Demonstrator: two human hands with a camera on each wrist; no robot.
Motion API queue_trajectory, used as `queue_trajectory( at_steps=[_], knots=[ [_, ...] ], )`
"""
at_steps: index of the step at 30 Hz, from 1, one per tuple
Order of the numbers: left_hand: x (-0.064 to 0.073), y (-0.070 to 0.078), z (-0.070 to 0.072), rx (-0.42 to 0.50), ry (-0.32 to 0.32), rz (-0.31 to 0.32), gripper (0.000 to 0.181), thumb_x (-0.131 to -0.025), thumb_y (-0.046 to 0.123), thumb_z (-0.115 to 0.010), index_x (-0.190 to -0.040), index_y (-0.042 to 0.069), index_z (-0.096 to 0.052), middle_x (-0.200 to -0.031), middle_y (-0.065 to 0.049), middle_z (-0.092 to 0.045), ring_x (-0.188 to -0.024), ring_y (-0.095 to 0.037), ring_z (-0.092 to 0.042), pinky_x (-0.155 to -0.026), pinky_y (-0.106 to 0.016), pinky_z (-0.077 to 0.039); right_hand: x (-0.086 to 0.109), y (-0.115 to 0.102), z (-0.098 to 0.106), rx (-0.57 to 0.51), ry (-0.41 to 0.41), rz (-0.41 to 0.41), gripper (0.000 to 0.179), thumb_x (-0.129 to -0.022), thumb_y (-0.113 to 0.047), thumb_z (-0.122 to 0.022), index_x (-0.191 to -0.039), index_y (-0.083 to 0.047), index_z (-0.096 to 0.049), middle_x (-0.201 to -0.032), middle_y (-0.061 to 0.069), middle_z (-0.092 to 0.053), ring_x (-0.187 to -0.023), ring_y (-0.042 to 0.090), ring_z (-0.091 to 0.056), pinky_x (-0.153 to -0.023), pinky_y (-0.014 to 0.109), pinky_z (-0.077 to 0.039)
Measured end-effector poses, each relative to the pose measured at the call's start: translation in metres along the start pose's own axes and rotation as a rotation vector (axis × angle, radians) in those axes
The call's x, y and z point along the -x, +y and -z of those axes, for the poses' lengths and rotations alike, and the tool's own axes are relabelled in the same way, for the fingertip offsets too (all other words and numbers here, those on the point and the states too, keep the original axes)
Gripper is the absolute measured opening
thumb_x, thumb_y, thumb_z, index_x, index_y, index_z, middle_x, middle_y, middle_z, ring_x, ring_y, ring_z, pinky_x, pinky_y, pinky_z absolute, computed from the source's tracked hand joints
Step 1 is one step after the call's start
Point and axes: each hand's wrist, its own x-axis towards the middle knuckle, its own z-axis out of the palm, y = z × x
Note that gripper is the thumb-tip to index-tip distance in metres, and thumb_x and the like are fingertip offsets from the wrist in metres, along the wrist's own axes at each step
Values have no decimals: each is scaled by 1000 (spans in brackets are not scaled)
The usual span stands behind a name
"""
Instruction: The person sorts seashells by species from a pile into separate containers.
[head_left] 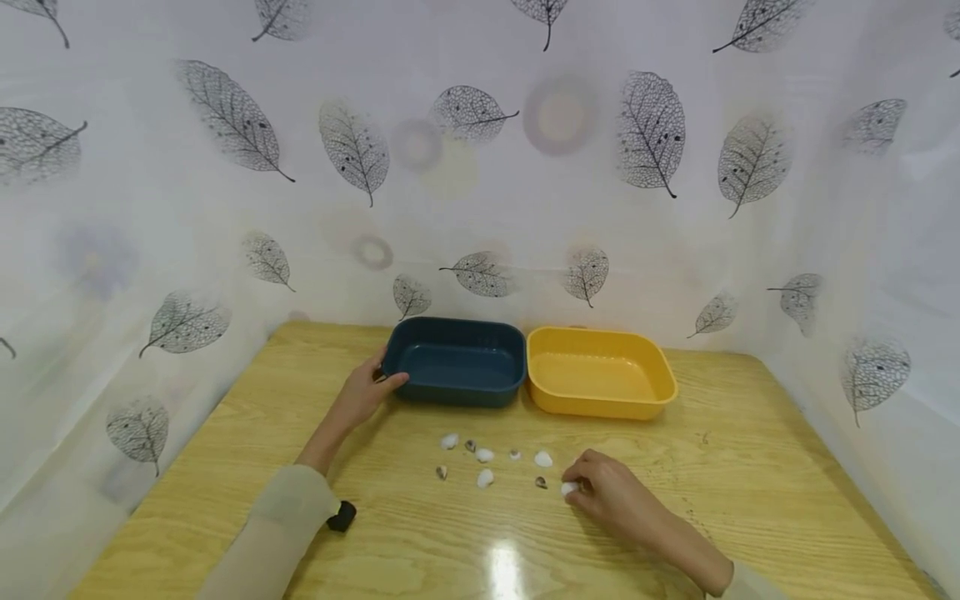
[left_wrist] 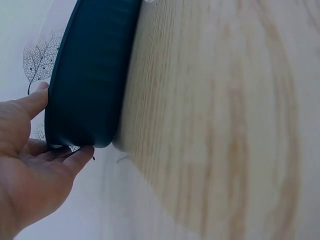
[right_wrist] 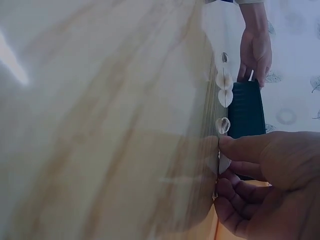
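My left hand (head_left: 362, 394) grips the left end of a dark blue plastic basin (head_left: 457, 395), thumb at the rim. In the left wrist view its fingers (left_wrist: 80, 159) reach round the corner of that basin. Over the tabletop on the right, my right hand (head_left: 613, 495) pinches a white seashell (head_left: 568, 488) between thumb and fingers. Nearest to it lie a small dark shell (head_left: 541, 482) and another white shell (head_left: 543, 459). Several more white and brownish shells, one of them a white shell (head_left: 485, 477), are scattered in front of the dark blue basin.
A yellow basin (head_left: 592, 407) stands right of the dark blue one, close against it. Near the left sleeve a small black object (head_left: 342, 517) shows on the wooden table (head_left: 420, 542). A leaf-patterned white sheet (head_left: 495, 208) hangs behind and at both sides.
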Motion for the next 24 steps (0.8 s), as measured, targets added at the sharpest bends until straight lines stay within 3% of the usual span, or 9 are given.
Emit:
queue_trajectory(
  at_steps=[9, 18, 24],
  knots=[
    [0, -1, 1, -12, -6, 32, 80, -105, 26, -63, -162, -5, -17, -165, -30, -21, -146, -50, -32, -113, -55, -41, 0, 3, 3, -122, -13, -29, 9, -88, -4, -80, -97, -7, -78, -87, -6, -61, -75, 1, -53, -62, 22, -51],
    [-1, -1, 2, 0, -7, 25, 79, -106, 24, -63, -163, -5, -16, -165, -31, -20, -146, -51, -31, -113, -56, -40, -5, 5, 12, -195, 75, 6, 13, -86, -1, -82, -98, -2, -77, -88, -3, -64, -75, 5, -56, -63, 23, -52],
    [-2, -2, 1, 0, -1, 21, 80, -105, 25, -64, -162, -5, -17, -164, -31, -22, -145, -51, -32, -112, -56, -40, -10, 6, 19, -270, 105, -39, 15, -89, -2, -79, -104, 1, -76, -93, 0, -68, -80, 5, -61, -68, 25, -57]
  ],
)
